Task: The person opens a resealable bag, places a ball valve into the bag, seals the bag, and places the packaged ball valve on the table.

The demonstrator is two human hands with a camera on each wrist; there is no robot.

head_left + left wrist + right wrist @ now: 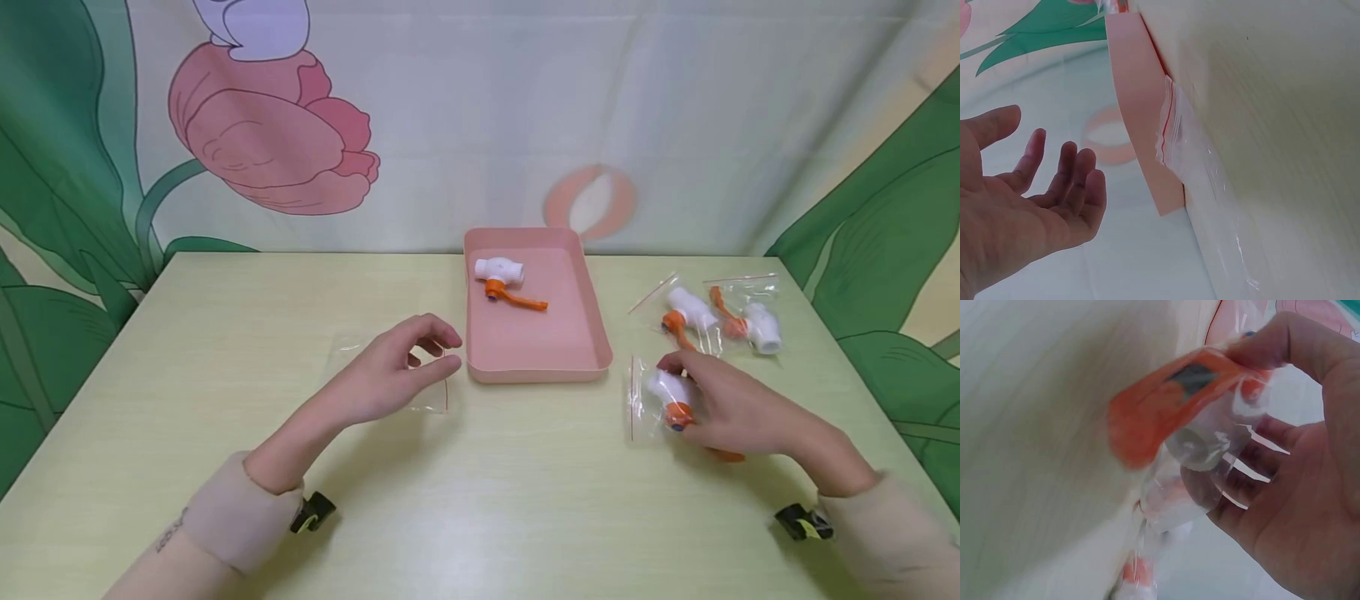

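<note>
My right hand (738,408) grips a white ball valve (670,388) with an orange lever, inside a clear zip bag (637,408). In the right wrist view its orange lever (1160,406) points away from the thumb, and the fingers curl behind the valve. My left hand (390,367) hovers with loosely bent fingers and holds nothing. Below it lies a flat clear zip bag (431,398), partly hidden by that hand. In the left wrist view this bag (1200,150) lies on the table beside the tray. An unbagged ball valve (501,271) rests inside the pink tray (540,350).
Two more bagged ball valves lie at the right rear of the table: one valve (692,308) nearer the tray, another valve (761,325) farther right. A printed curtain (465,125) hangs behind the table's back edge.
</note>
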